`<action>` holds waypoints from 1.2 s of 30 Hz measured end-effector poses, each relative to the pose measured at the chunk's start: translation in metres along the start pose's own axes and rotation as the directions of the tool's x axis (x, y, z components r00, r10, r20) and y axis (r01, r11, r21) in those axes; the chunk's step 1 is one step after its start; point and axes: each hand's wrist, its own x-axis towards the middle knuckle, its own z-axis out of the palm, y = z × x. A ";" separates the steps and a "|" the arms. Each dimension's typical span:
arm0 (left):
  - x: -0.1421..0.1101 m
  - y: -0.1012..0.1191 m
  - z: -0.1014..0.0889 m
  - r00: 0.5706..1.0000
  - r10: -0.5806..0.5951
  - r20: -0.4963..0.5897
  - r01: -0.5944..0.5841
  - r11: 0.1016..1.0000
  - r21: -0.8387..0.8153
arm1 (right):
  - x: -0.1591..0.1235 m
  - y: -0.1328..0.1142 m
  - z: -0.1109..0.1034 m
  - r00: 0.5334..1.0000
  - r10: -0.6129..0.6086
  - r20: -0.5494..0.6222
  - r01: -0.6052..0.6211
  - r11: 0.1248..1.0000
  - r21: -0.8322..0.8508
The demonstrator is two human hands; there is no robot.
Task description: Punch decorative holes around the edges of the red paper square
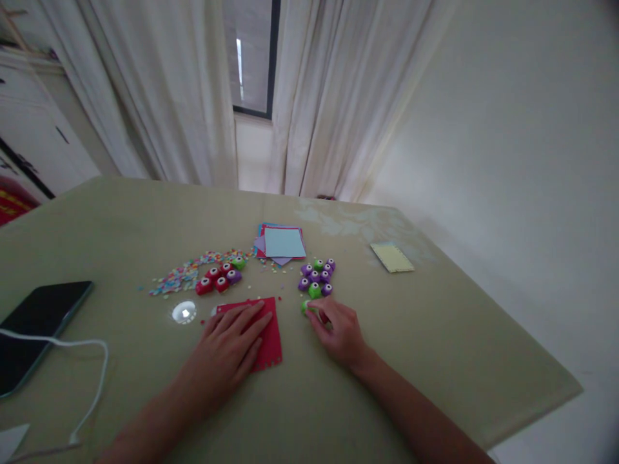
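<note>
Nearest the camera, the left hand [235, 338] lies with fingers slightly spread, palm-down on a red card [271, 338]. Right-hand [341, 328] fingers pinch a green eyed piece [304, 307] on the counter [387, 399]; just beyond those fingertips sits a purple-and-green cluster [314, 277], and beyond the left fingertips, a card stack [285, 243].

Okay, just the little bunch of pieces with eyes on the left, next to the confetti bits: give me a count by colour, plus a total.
Red pieces: 4
Purple piece: 1
Green piece: 1
Total: 6
</note>
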 end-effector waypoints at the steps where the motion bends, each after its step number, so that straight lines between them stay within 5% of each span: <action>1: 0.001 0.000 -0.001 1.000 0.011 -0.006 -0.011 1.000 -0.007 | 0.003 -0.002 0.002 0.999 -0.046 0.023 0.047 0.999 -0.023; 4: 0.000 -0.002 -0.004 1.000 0.020 -0.018 -0.020 1.000 -0.018 | 0.017 -0.009 0.009 0.980 -0.137 0.147 0.161 0.974 -0.162; 9: 0.002 0.001 -0.009 1.000 0.021 0.016 -0.020 0.998 -0.061 | 0.058 -0.033 0.031 0.974 0.006 0.227 0.108 0.867 -0.486; 12: 0.006 0.005 -0.014 0.998 0.020 0.061 -0.013 0.993 -0.117 | 0.087 -0.053 0.052 0.958 0.025 0.287 0.106 0.897 -0.430; 16: 0.007 0.007 -0.021 0.994 0.034 0.106 -0.015 0.984 -0.176 | 0.126 -0.067 0.083 0.906 -0.117 0.407 0.215 0.955 -0.204; 20: 0.007 0.002 -0.025 0.989 0.057 0.139 -0.031 0.983 -0.180 | 0.141 -0.061 0.093 0.861 -0.155 0.484 0.299 0.924 -0.237; 24: 0.005 -0.005 -0.026 0.986 0.064 0.155 -0.040 0.987 -0.156 | 0.118 -0.055 0.068 0.871 -0.098 0.481 0.275 0.909 -0.314; 30: 0.001 -0.003 -0.021 0.993 0.035 0.113 -0.018 0.989 -0.148 | 0.041 -0.054 0.008 0.908 -0.048 0.416 0.236 0.880 -0.413; 36: 0.003 0.000 -0.019 0.997 0.014 0.082 -0.002 0.990 -0.144 | 0.000 -0.043 -0.011 0.952 0.124 0.279 -0.139 0.990 0.034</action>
